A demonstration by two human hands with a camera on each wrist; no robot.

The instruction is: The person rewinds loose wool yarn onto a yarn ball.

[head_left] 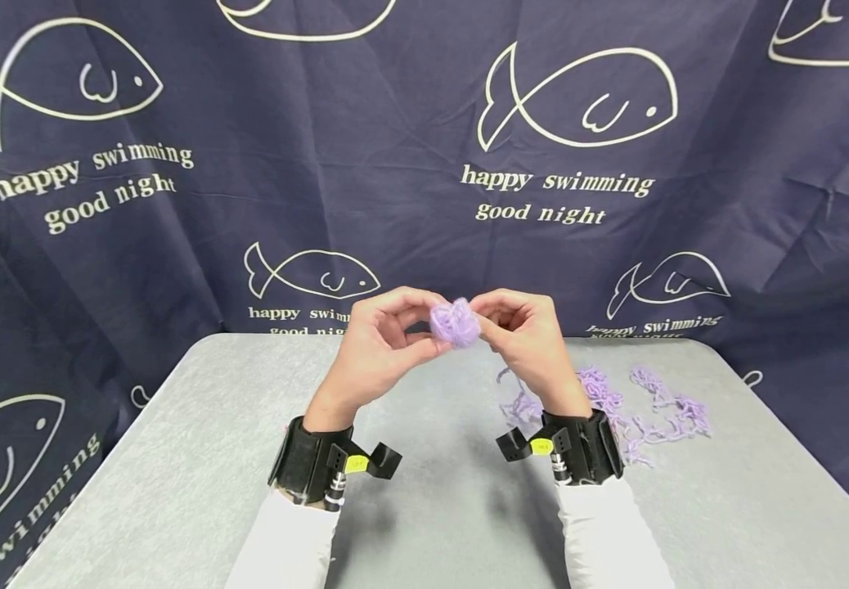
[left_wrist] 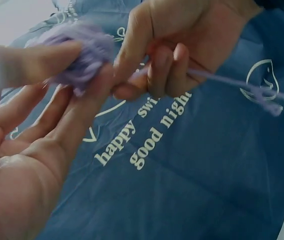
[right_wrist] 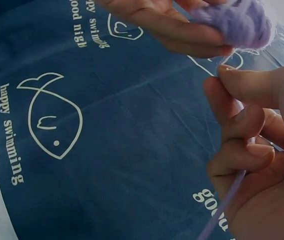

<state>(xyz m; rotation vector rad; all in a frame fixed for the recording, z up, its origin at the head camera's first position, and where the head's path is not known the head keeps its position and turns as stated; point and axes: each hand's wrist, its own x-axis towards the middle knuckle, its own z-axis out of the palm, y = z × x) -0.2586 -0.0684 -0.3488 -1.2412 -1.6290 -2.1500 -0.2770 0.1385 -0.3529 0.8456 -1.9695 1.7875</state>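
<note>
A small lilac yarn ball (head_left: 455, 323) is held up above the far part of the grey table (head_left: 174, 458). My left hand (head_left: 424, 329) pinches it between thumb and fingers; in the left wrist view the yarn ball (left_wrist: 81, 55) sits at those fingertips. My right hand (head_left: 489, 317) touches the ball from the right, its fingers curled round a lilac yarn strand (left_wrist: 242, 84). The right wrist view shows the strand (right_wrist: 227, 200) running through the curled right fingers (right_wrist: 242, 150) below the yarn ball (right_wrist: 244, 20). Both wrists wear black cuffs.
A loose tangle of lilac yarn (head_left: 638, 405) lies on the table's right side, behind my right wrist. A dark blue cloth (head_left: 424, 164) with white fish and lettering hangs behind and round the table. The table's left half is bare grey.
</note>
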